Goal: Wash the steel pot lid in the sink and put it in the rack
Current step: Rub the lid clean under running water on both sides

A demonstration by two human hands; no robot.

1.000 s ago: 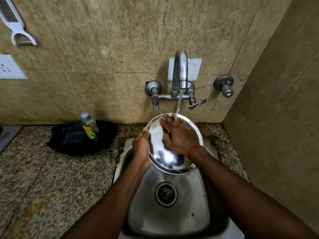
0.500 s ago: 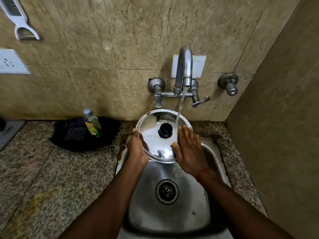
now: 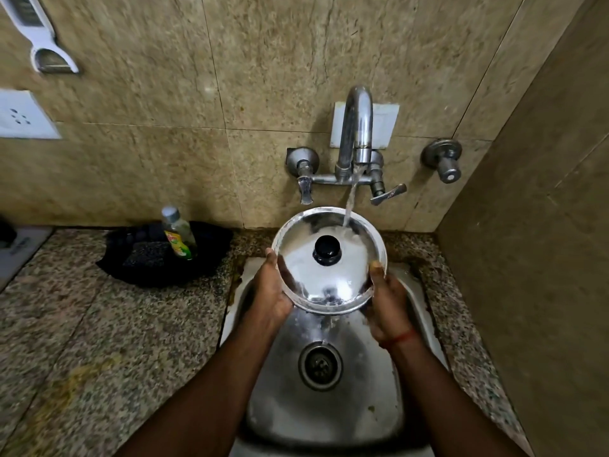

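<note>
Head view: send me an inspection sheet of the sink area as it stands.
Surface: speckled stone counter, stained; steel sink wet.
Job's things: steel pot lid, knob up, tilted under the running tap; rack not in view.
Clutter: bottle on black cloth.
Grips: left hand and right hand hold the lid's opposite rims.
Cables: nothing seen.
Surroundings: tiled wall, socket, white peeler hanging.
</note>
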